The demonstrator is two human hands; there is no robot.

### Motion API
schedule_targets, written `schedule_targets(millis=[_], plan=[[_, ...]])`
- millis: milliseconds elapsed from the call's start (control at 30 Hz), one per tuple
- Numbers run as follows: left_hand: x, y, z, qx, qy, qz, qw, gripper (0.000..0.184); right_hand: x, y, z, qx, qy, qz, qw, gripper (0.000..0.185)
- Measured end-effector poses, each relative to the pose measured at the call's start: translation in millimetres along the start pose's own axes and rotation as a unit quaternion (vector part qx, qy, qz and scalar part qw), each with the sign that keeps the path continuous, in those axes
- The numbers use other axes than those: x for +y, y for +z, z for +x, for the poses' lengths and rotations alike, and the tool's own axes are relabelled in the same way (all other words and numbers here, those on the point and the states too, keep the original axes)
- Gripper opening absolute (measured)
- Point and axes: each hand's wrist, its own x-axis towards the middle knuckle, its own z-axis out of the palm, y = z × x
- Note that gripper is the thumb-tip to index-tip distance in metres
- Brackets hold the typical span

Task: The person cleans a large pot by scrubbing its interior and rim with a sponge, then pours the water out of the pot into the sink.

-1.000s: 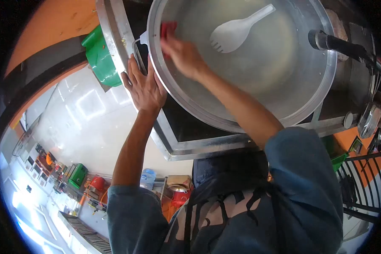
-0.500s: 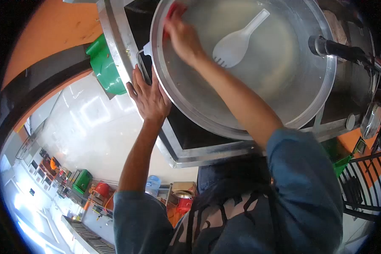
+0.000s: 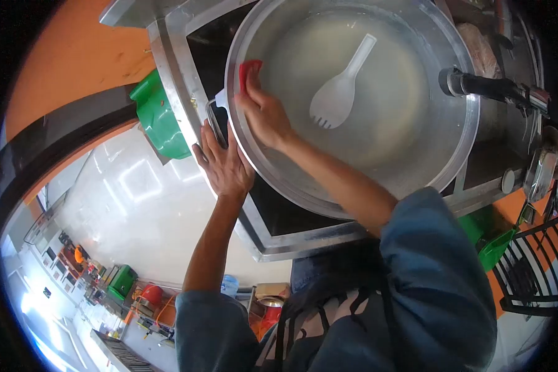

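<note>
A large, wide metal pot holds cloudy liquid. My right hand reaches inside it, closed on a red cloth that is pressed to the inner wall near the left rim. Against the outside of the pot lies my left hand, fingers extended beside the metal loop handle and gripping nothing. A white spatula-like rice scoop with short prongs rests in the pot, its handle pointing up and right.
The pot stands on a metal-edged counter with a black top. A black-handled fixture juts over the right rim. Left of the counter is a green plastic object; a black rack stands lower right.
My right hand has slid the red cloth down along the inner left wall. The scoop has turned more upright. My left hand stays by the handle, and the camera view has shifted slightly.
</note>
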Motion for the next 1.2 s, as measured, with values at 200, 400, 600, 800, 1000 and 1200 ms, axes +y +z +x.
schedule_targets(millis=[200,400,600,800,1000,1200], plan=[[-2.0,2.1,-2.4,-0.017,0.002,0.011,1.000,0.054,21.9,-15.9,56.7,-0.092,0.176,0.117,0.973,0.045],[-1.6,1.4,-1.4,-0.025,-0.001,0.022,0.999,0.054,36.4,-42.8,94.4,-0.252,0.229,0.160,0.927,0.074],[0.3,-1.2,-0.3,-0.044,-0.011,0.030,0.999,0.053,36.2,29.0,33.9,0.111,0.009,-0.031,0.993,0.051],[-1.8,1.5,-0.9,-0.029,-0.005,0.015,0.999,0.054,63.1,-22.2,106.4,-0.048,0.180,0.143,0.972,0.053],[-1.7,3.2,-1.3,-0.020,-0.002,0.023,1.000,0.055,72.8,-7.2,86.0,0.141,0.131,0.187,0.963,0.036],[0.3,-0.4,0.0,-0.024,-0.011,0.017,0.999,0.057,22.5,-18.4,101.5,0.050,0.257,0.232,0.937,0.052]])
